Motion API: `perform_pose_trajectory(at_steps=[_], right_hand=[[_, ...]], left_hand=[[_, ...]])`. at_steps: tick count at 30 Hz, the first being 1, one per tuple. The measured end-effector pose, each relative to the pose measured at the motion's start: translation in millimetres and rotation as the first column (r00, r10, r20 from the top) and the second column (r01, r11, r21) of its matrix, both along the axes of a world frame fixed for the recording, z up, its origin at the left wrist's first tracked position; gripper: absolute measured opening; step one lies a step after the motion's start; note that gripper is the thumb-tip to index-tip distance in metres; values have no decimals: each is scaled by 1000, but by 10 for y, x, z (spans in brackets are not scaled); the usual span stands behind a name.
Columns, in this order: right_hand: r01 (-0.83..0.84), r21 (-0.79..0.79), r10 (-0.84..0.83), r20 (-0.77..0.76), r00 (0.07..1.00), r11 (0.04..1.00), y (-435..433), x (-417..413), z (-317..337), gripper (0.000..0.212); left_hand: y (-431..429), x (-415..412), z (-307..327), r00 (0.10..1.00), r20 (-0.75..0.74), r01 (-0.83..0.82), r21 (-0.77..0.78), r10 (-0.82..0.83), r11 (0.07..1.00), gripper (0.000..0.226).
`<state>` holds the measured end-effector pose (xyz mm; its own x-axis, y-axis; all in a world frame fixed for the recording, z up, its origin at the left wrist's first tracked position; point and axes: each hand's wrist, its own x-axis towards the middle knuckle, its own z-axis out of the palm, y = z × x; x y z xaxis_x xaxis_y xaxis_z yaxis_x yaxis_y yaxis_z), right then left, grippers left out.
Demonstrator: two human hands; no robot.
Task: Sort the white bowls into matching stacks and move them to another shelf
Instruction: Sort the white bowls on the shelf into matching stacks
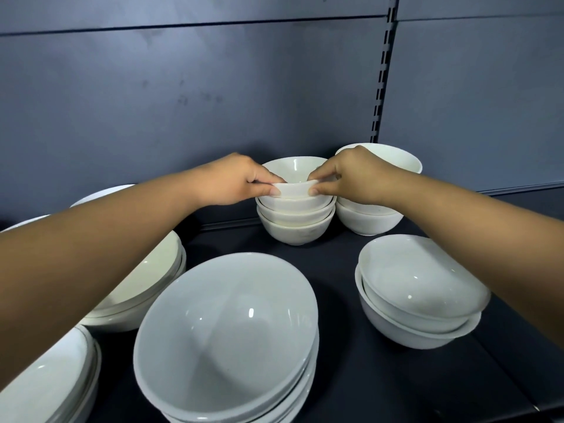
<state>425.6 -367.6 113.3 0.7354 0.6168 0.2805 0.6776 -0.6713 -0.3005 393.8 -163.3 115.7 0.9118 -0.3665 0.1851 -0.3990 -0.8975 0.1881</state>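
Small bowl sits on top of the small stack at the back of the shelf, close to the rear panel. I pinch its near rim with my left hand and right hand, thumbs outside, fingertips over the edge, which I judge keeps it level on its matches. Large bowls stand apart, nearer me.

Arms outstretched, L hand & R hand in pinch on top bowl.
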Motion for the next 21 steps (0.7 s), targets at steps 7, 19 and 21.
perform_pose_trajectory(at_steps=[7,19,21], right_hand=[[-28,35,29,-30,999,999,-45,0,-31,21],[-47,8,48,-56,997,999,-26,8,5,27],[-45,0,45,2,999,999,-12,-5,29,27]], left_hand=[[-17,-11,-36,999,36,2,25,-3,1000,28],[-91,-37,57,995,-82,-86,-319,63,944,22],[-67,-82,89,992,-37,-125,-360,120,924,19]])
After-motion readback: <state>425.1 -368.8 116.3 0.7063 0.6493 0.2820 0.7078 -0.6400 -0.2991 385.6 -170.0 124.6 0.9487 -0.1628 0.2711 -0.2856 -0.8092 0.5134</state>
